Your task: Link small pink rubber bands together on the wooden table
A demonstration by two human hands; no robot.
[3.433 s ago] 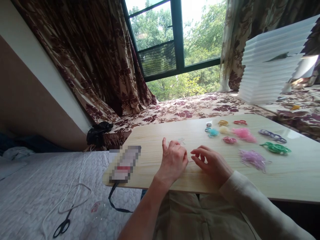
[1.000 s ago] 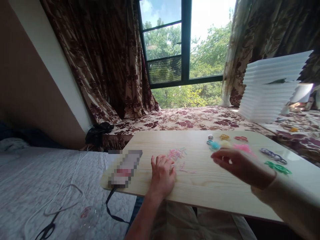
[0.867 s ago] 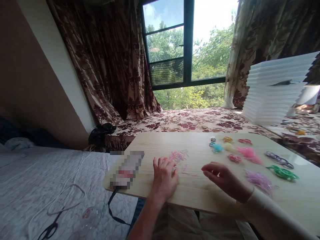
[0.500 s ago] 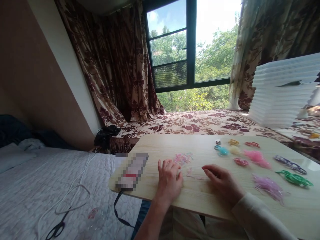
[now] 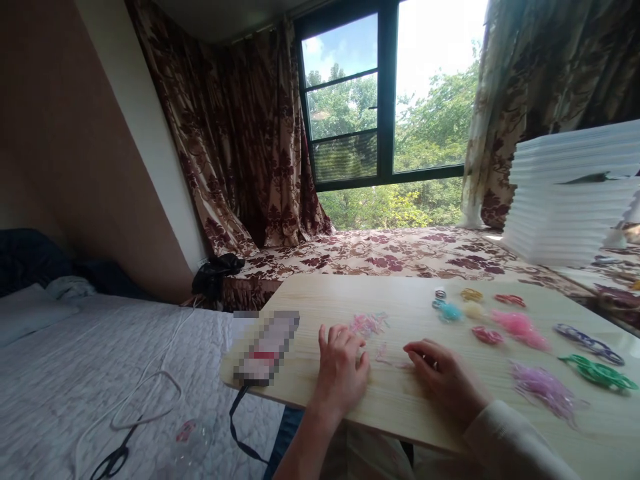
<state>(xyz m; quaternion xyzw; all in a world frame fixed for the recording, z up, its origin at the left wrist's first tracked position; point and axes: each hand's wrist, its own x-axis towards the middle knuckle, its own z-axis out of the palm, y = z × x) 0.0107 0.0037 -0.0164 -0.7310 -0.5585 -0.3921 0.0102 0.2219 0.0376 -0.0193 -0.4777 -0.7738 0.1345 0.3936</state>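
Note:
My left hand (image 5: 343, 368) rests on the light wooden tabletop (image 5: 320, 297), fingers apart and lightly bent, just left of a small pile of pastel elastic bands (image 5: 369, 324). A few loose pink bands (image 5: 384, 355) lie between my hands. To their right is my right hand (image 5: 447, 375), its fingers curled in and the thumb close to the index finger. A thin pale strand reaches toward its fingertips; what is between them, if anything, is too small to make out. Bunches of pink bands (image 5: 520, 328) and lilac bands (image 5: 547, 390) lie farther right.
Green rings (image 5: 599, 373), a purple-white chain (image 5: 590, 343) and turquoise bands (image 5: 450, 311) are on the table's right side. A blurred-out phone-like device (image 5: 265, 350) with a black strap lies at the left. Scissors (image 5: 115, 460) and a white cable are on the bed.
The whole view has shifted slightly, with the scene sitting a little lower. My hands keep nearly the same places and poses on the table.

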